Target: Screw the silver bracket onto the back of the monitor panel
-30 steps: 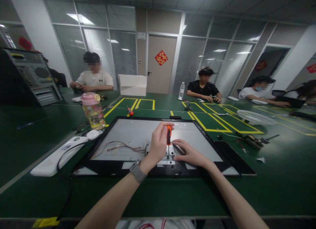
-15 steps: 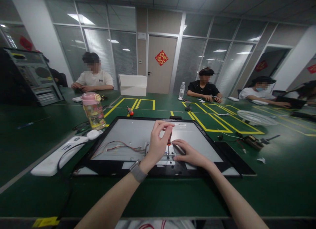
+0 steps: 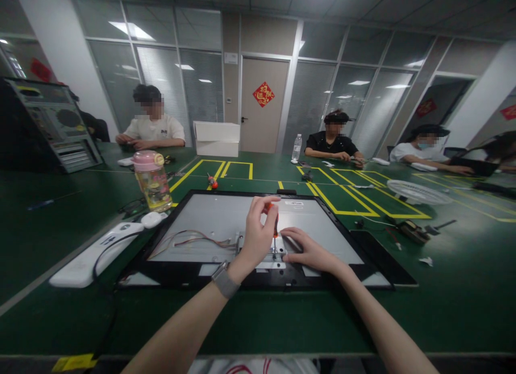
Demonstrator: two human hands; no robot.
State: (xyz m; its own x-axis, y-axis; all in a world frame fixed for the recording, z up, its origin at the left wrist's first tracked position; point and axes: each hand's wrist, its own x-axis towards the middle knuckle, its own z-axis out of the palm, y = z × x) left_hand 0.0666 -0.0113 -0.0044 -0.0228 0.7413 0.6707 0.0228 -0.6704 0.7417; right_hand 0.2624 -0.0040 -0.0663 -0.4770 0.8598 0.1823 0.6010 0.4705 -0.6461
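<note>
A monitor panel [image 3: 209, 215] with a black frame lies back side up in front of me. My left hand [image 3: 258, 229] is closed around the red and black handle of a screwdriver [image 3: 276, 229]. The screwdriver stands upright, its tip down at a metal bracket [image 3: 264, 258] near the panel's front edge. Resting on the panel just right of the shaft is my right hand [image 3: 308, 250], its fingers spread and curved beside the bracket. Whether a fingertip touches the bracket I cannot tell. Thin wires [image 3: 197, 237] run left from the bracket.
Left of the panel are a white power strip [image 3: 92, 256] and a pink-lidded bottle [image 3: 152, 183]. A black phone-like slab [image 3: 382, 258] adjoins its right edge. A computer case [image 3: 48, 127] stands far left. Several people sit across the green table [image 3: 258, 320].
My left hand's fingers have shifted slightly about the screwdriver's handle, showing more of its red top. My right hand has stayed in place.
</note>
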